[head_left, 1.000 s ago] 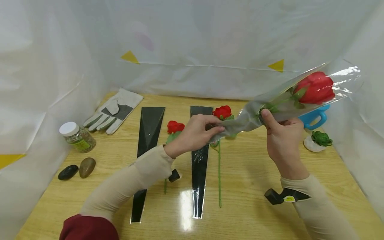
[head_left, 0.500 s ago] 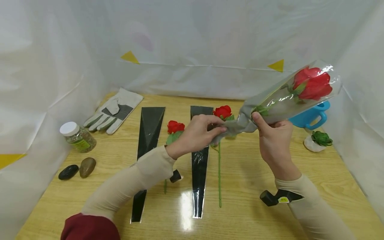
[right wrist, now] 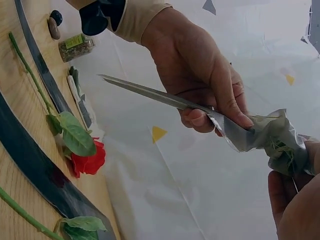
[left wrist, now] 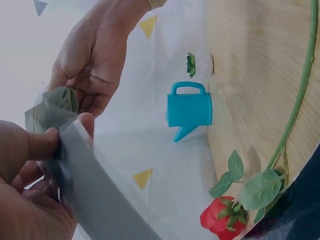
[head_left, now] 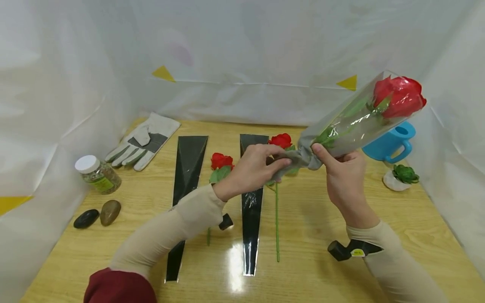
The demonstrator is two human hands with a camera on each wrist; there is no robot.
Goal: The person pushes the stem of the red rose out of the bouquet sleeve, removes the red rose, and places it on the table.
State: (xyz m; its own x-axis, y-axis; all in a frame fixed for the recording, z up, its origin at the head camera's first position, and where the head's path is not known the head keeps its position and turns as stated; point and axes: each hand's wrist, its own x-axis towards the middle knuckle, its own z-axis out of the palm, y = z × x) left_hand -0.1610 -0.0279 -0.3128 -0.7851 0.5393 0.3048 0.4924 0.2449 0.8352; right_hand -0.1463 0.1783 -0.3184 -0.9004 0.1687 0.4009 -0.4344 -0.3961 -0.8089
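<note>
Between both hands a red rose [head_left: 399, 97] lies tilted inside a clear and grey plastic sleeve [head_left: 352, 130], its bloom level with the sleeve's wide mouth. The left hand [head_left: 255, 170] pinches the sleeve's narrow tail between thumb and fingers. Just below the clear part, the right hand [head_left: 346, 185] grips the sleeve and the stem, thumb on top. Grey plastic is bunched and creased between the hands, as the left wrist view also shows at the crumpled sleeve [left wrist: 55, 112]. Most of the stem is hidden inside it.
Two black flower sleeves [head_left: 251, 223] and two red roses [head_left: 281, 141] lie on the wooden table below the hands. At right stand a blue watering can [head_left: 388, 143] and a potted succulent [head_left: 404, 174]. Work gloves [head_left: 145, 141], a jar [head_left: 100, 176] and two stones [head_left: 110, 212] sit left.
The right hand has come left toward the left hand, bunching the sleeve. Its mouth has drawn back from well beyond the bloom to about the petals' edge. The left hand has shifted slightly right.
</note>
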